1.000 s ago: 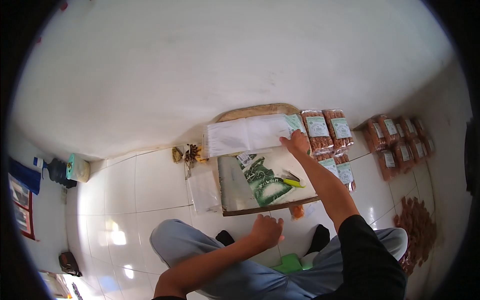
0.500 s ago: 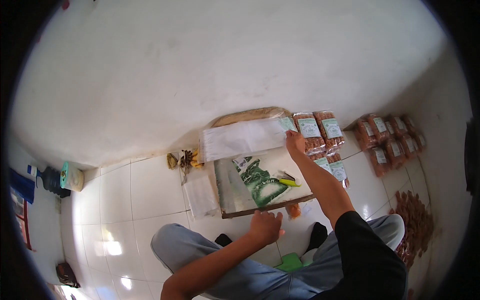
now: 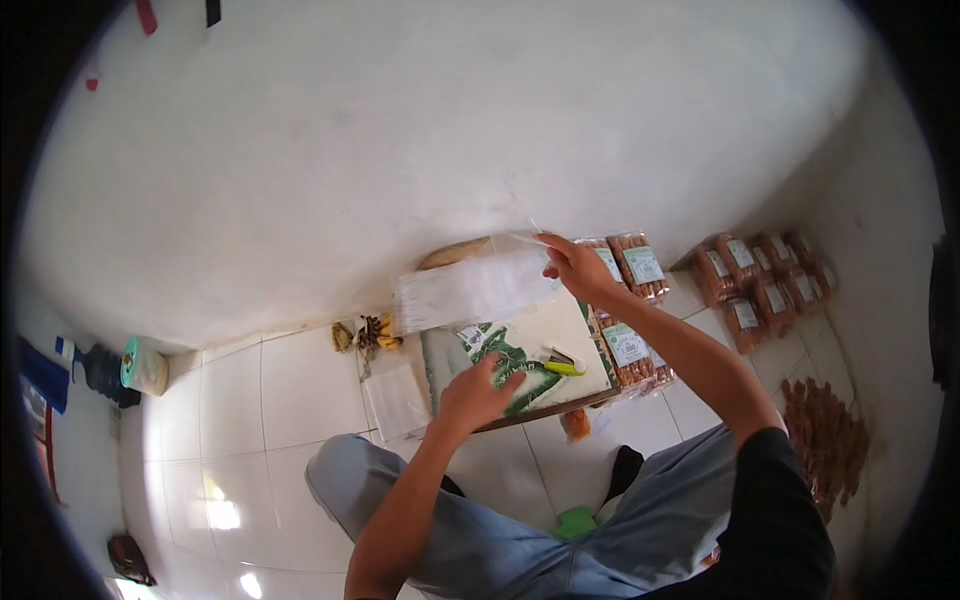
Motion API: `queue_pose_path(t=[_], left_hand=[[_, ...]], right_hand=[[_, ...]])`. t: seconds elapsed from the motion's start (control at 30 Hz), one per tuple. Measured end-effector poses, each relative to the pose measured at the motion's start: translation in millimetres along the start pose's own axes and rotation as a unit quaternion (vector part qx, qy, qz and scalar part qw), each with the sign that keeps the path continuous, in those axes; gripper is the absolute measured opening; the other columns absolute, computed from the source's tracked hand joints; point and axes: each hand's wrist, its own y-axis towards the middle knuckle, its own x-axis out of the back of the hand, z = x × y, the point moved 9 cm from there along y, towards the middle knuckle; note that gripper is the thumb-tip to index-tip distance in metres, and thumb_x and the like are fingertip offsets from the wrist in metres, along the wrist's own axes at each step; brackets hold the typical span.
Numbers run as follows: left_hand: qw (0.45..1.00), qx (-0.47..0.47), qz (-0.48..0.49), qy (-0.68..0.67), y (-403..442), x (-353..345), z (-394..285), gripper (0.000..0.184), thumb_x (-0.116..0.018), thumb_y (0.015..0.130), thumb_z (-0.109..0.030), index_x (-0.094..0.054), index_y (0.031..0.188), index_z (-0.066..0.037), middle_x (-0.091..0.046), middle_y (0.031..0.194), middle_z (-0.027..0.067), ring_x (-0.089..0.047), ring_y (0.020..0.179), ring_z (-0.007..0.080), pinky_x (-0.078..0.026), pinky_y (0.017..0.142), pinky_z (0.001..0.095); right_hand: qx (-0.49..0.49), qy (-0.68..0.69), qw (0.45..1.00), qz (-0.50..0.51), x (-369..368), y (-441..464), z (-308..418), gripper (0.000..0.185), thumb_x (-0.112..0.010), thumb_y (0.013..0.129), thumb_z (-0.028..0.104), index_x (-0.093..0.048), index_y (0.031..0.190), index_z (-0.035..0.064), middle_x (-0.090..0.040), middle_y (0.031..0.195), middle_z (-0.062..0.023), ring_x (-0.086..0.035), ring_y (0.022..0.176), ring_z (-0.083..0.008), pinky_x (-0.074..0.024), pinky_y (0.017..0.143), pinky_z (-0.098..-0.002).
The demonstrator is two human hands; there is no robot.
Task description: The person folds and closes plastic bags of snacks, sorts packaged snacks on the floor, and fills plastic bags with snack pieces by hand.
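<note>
Bag stack (image 3: pixel 470 293) left of packets (image 3: pixel 641 264)

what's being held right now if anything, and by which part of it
The right hand holds a clear plastic sleeve by its right-hand end; the exact pinch point is unclear. The left hand holds nothing visible.

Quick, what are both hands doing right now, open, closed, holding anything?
Left hand: open, fingers loosely spread, holding nothing.
Right hand: closed, pinching a piece of clear plastic at the fingertips.
</note>
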Motion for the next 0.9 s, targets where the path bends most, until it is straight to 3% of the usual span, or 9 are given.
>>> queue_pose_path(t=[0.13,0.17,0.2,0.27,0.4,0.53,0.6,0.63,0.9], left_hand=[[0.948,0.147,-0.093,-0.268,20,11,53,0.093,-0.056,0.083,-0.068,-0.036,0.144,0.000,-0.052,0.135,0.0214,-0.053,0.124,0.0331,-0.041,0.102,0.0382],[0.912,0.178,-0.075,-0.361,21,7,58,0.106,-0.057,0.079,-0.075,-0.027,0.148,0.000,-0.035,0.149,0.0211,-0.038,0.135,0.0329,-0.034,0.108,0.0407],[0.910,0.178,-0.083,-0.364,16,16,47,0.106,-0.057,0.079,-0.075,-0.027,0.148,0.000,-0.035,0.149,0.0211,-0.038,0.135,0.0329,-0.034,0.108,0.0407],[0.812,0.253,-0.069,-0.521,-8,19,24,0.108,-0.054,0.081,-0.075,-0.015,0.152,-0.003,-0.031,0.150,0.0227,-0.032,0.136,0.0306,-0.028,0.108,0.0455],[0.778,0.249,-0.004,-0.576,5,-25,58,0.114,-0.051,0.078,-0.081,-0.012,0.153,-0.005,-0.020,0.153,0.0243,-0.024,0.140,0.0344,-0.023,0.111,0.0502],[0.703,0.124,0.071,-0.696,15,-41,41,0.098,-0.064,0.079,-0.067,-0.025,0.151,-0.013,-0.042,0.144,0.0153,-0.035,0.136,0.0279,-0.030,0.110,0.0445],[0.678,0.048,0.025,-0.733,20,-27,40,0.062,-0.068,0.087,-0.045,-0.048,0.135,-0.011,-0.060,0.123,0.0097,-0.055,0.118,0.0213,-0.045,0.097,0.0381],[0.661,0.030,-0.011,-0.750,23,-17,45,0.030,-0.066,0.092,-0.029,-0.062,0.115,-0.010,-0.067,0.103,0.0035,-0.064,0.094,0.0159,-0.052,0.080,0.0310],[0.814,0.035,-0.225,-0.534,-6,66,58,0.024,-0.065,0.093,-0.028,-0.066,0.102,-0.006,-0.065,0.088,0.0026,-0.061,0.071,0.0111,-0.049,0.063,0.0251]], right_hand=[[0.095,0.024,0.993,0.060,41,-41,85,0.031,-0.040,0.103,0.011,-0.053,0.131,0.0070,-0.064,0.081,-0.0064,-0.067,0.082,-0.0143,-0.0495,0.078,-0.0285],[0.115,0.028,0.991,0.067,52,-50,98,0.030,-0.040,0.104,0.010,-0.053,0.131,0.0061,-0.063,0.081,-0.0053,-0.065,0.083,-0.0130,-0.0482,0.081,-0.0274],[0.123,0.028,0.989,0.072,62,-59,108,0.030,-0.040,0.104,0.010,-0.053,0.131,0.0061,-0.063,0.081,-0.0053,-0.065,0.083,-0.0130,-0.0482,0.081,-0.0274],[0.138,0.179,0.971,0.075,80,-77,120,0.032,-0.040,0.104,0.011,-0.051,0.134,0.0050,-0.064,0.085,-0.0054,-0.063,0.083,-0.0131,-0.0476,0.085,-0.0290],[0.120,0.318,0.940,0.034,95,-84,93,0.036,-0.040,0.104,0.017,-0.047,0.138,0.0034,-0.063,0.082,-0.0064,-0.064,0.083,-0.0162,-0.0508,0.082,-0.0333],[0.029,0.439,0.897,0.041,94,-87,74,0.042,-0.042,0.104,0.020,-0.039,0.143,0.0051,-0.063,0.081,-0.0075,-0.064,0.082,-0.0183,-0.0518,0.081,-0.0341],[0.009,0.447,0.893,0.055,93,-87,67,0.043,-0.043,0.104,0.021,-0.039,0.144,0.0053,-0.063,0.082,-0.0079,-0.064,0.082,-0.0192,-0.0520,0.078,-0.0330],[0.001,0.441,0.896,0.049,94,-87,63,0.040,-0.045,0.103,0.020,-0.043,0.141,0.0065,-0.064,0.084,-0.0072,-0.064,0.081,-0.0167,-0.0517,0.077,-0.0317],[-0.056,0.192,0.980,0.022,84,-69,-6,0.028,-0.049,0.099,0.014,-0.056,0.125,0.0047,-0.067,0.086,-0.0062,-0.064,0.080,-0.0121,-0.0509,0.073,-0.0261]])
